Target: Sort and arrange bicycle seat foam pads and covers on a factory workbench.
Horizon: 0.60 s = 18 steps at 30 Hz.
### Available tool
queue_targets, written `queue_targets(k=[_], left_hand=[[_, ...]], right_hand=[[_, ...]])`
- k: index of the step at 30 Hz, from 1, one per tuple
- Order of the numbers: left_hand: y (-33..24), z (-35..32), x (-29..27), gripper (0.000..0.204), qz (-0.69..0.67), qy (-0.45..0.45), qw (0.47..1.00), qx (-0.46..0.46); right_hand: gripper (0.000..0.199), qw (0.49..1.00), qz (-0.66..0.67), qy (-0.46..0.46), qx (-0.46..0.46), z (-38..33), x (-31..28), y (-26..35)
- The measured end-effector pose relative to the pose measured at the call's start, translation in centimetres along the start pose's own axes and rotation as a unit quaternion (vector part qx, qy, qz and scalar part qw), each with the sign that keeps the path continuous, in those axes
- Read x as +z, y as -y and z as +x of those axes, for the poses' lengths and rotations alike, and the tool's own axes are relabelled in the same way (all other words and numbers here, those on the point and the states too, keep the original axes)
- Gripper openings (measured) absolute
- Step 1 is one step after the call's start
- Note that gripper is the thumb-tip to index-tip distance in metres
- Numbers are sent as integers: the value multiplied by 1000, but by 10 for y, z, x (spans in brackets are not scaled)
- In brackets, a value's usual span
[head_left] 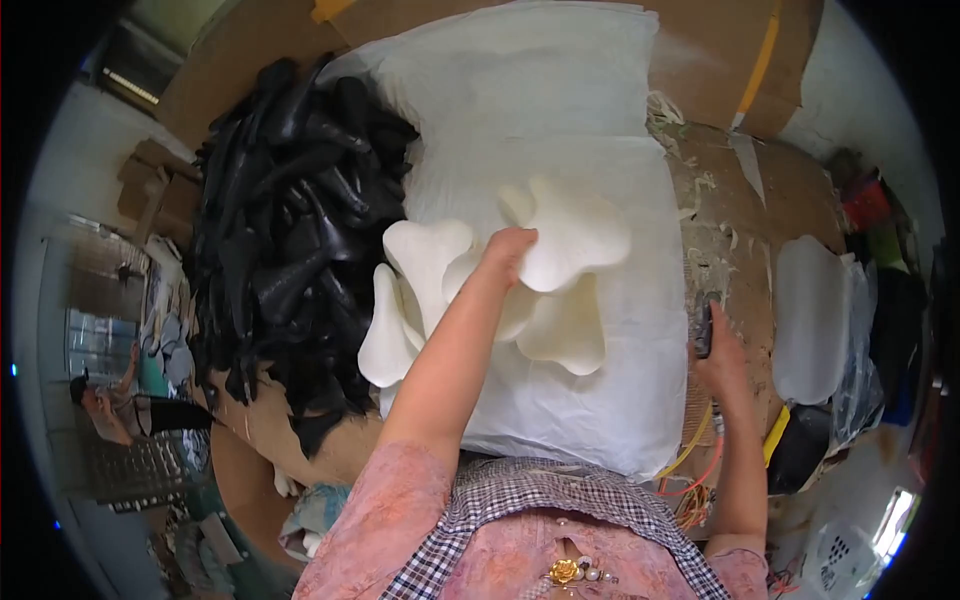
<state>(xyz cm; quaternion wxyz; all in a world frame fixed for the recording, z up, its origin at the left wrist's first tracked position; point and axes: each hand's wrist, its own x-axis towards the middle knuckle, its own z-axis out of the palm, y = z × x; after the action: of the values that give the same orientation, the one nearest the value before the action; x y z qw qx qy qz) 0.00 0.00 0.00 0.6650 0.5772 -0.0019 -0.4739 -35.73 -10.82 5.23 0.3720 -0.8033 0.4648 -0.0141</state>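
Note:
My left hand [512, 252] reaches over the middle of the table and is closed on the edge of a white saddle-shaped foam pad [580, 235]. Under and beside that pad lie several more of the same kind, among them a white pad [425, 255] to the left and a white pad [570, 335] nearer me. They rest loosely on a white sheet [620, 420]. Off the sheet's right edge, my right hand [722, 362] is wrapped round a dark handheld tool [706, 325]. An orange hose [716, 450] runs below that hand; the tool's exact kind is unclear.
A tall heap of glossy black saddle-shaped pieces [290, 230] covers the table's left side. Scuffed cardboard [740, 220] with dried scraps borders the sheet on the right. Beyond it is a pale translucent container [808, 320]. Another person [125, 410] is far left.

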Motion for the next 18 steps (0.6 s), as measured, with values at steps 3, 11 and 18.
queue_targets(k=[3,11,18], left_hand=[[-10,-24,33,40,174,-132,974,55],[-86,-154,-119,31,18,-64,984,166],[-11,-152,-194,60,-108,-98,985,93]], right_hand=[[69,947,-262,-56,-179,22,15,-17],[64,924,310,204,94,87,132,31],[68,868,373,313,100,119,130,94]])
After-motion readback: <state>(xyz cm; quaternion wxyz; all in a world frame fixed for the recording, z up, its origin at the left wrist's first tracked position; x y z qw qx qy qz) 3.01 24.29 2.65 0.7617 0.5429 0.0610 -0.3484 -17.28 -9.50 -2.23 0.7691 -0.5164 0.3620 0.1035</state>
